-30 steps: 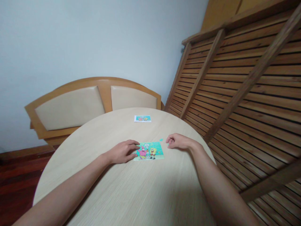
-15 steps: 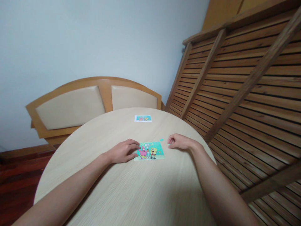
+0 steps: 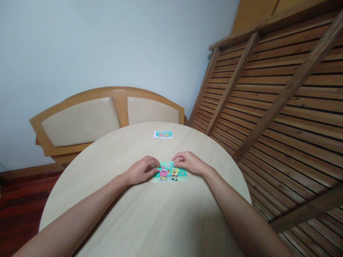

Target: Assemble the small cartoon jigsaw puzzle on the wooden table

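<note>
A jigsaw puzzle (image 3: pixel 168 177) with a teal cartoon scene of a pink figure, a pale figure and a yellow figure lies flat on the table. Resting at its left edge, my left hand (image 3: pixel 142 170) has curved fingers apart, with the fingertips touching the puzzle. My right hand (image 3: pixel 189 162) is over the upper right edge, thumb and fingers pinched together. A small pale puzzle piece (image 3: pixel 176 159) shows between those fingertips, though much of it is hidden. The puzzle's upper right corner is covered by this hand.
A small picture card (image 3: pixel 163 134) with a similar scene lies farther back on the round wooden table (image 3: pixel 128 221). Behind the table stands a padded headboard (image 3: pixel 83 123). A slatted wooden panel (image 3: pixel 268 117) leans along the right side.
My right hand has moved left, from beside the puzzle to its upper edge. The loose teal piece beyond the upper right corner is now out of sight. My left hand has barely shifted.
</note>
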Demonstrator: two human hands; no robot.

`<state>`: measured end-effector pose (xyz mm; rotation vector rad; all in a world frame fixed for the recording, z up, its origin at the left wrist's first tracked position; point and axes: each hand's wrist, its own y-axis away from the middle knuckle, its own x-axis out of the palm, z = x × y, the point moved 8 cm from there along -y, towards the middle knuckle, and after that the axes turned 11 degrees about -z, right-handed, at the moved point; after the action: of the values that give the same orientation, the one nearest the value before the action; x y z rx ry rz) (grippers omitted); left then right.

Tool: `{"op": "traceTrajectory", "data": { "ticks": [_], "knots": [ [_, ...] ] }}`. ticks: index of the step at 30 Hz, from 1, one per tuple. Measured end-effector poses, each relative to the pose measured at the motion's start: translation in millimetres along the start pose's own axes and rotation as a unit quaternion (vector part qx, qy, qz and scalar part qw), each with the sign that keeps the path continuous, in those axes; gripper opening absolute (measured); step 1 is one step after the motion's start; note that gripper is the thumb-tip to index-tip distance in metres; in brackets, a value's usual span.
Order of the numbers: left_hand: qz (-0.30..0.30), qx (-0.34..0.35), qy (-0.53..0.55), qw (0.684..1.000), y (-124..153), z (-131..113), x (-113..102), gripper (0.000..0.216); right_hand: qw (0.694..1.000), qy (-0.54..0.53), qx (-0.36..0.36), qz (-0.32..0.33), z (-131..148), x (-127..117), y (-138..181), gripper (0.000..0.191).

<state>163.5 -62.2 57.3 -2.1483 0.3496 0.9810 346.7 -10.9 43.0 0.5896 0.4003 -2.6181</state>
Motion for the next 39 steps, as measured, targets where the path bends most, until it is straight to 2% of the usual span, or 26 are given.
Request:
{"op": "traceTrajectory", "data": {
  "ticks": [4,7,12,17,21,25,31,39],
  "knots": [
    [-0.025,-0.132,0.066,0.989,-1.4,6.7,3.7,0.026,0.998,0.006,-0.059,0.023,20.9,28.2,1.2,0.033],
    [-0.037,-0.179,0.116,0.976,-1.6,4.7,6.7,0.031,0.996,-0.001,-0.083,0.017,35.9,38.3,3.4,0.031],
    [-0.038,-0.197,0.143,0.969,-1.2,5.0,9.1,0.03,0.994,0.012,-0.106,-0.008,46.5,43.0,4.7,0.027],
    [-0.029,-0.218,0.141,0.965,2.4,20.0,8.1,0.027,0.988,0.083,-0.127,-0.015,43.0,43.4,4.5,0.023],
    [-0.017,-0.245,0.145,0.958,6.8,36.8,8.7,0.022,0.964,0.176,-0.2,-0.002,49.5,45.4,7.3,0.021],
    [0.008,-0.253,0.163,0.954,10.2,45.9,14.7,0.023,0.946,0.209,-0.248,0.026,52.3,51.4,10.4,0.023],
    [-0.002,-0.258,0.164,0.952,12.4,54.6,16.1,0.027,0.942,0.214,-0.258,0.03,51.1,53.4,10.4,0.022],
    [-0.057,-0.259,0.103,0.959,11.0,64.8,4.1,0.037,0.946,0.205,-0.25,0.017,52.0,44.9,10.9,0.031]
  ]
}}
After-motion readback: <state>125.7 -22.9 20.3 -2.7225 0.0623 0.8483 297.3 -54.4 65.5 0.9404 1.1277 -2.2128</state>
